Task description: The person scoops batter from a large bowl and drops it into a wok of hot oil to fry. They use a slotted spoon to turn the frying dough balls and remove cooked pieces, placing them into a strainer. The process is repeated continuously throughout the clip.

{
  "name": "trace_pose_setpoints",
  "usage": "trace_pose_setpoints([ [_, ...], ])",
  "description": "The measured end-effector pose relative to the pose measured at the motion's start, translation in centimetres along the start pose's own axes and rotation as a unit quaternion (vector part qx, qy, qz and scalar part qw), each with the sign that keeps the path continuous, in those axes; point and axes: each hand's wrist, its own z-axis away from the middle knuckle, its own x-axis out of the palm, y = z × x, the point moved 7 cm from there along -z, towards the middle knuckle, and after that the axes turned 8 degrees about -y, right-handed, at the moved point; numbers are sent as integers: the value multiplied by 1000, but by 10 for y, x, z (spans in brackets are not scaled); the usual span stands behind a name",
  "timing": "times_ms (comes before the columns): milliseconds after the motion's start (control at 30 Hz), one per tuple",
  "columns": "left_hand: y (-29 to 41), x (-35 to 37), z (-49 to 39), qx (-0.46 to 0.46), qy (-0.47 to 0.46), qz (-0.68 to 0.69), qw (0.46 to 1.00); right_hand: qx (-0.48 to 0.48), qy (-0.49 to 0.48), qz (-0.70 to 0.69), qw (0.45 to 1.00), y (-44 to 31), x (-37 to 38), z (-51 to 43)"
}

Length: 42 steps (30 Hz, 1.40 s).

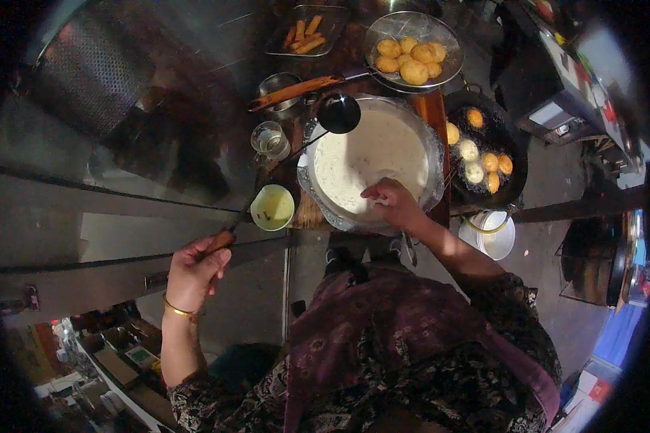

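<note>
My left hand (200, 270) grips the wooden handle of a long ladle. The dark round ladle bowl (339, 113) hangs over the upper left rim of a large metal basin (437, 157) of pale batter (379, 135). Over the near part of the batter is my right hand (392, 200), its fingers bent; whether they hold anything is hard to see. To the right, several golden and pale fried balls (490, 162) float in dark oil in a wok (512, 184). A green-white bowl (272, 208) with yellowish liquid stands left of the basin.
A mesh strainer (374, 48) with several fried balls rests beyond the basin, its wooden handle (298, 93) pointing left. Nearby are a tray (333, 43) of fried sticks, a metal pot (281, 81) and a glass (270, 140). A white bucket (501, 246) stands below the wok.
</note>
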Motion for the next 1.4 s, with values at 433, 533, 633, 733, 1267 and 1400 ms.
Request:
trace_pose_setpoints([
  [433,5,7,-5,-3,-19,-6,1000,196,-152,119,961,57,47,29],
  [533,8,11,-6,-1,-19,6,1000,126,-146,-172,966,9,33,35],
  [633,10,9,-5,-4,-2,-9,1000,-150,-210,-248,934,-122,-11,51],
  [733,12,9,-5,-13,15,7,1000,-396,-235,-244,854,-209,-35,83],
  [1267,16,17,2,17,-4,-8,1000,-535,-177,-330,758,-255,-62,113],
  [1400,9,13,14,13,-2,10,1000,-241,-36,-3,970,-142,-51,73],
])
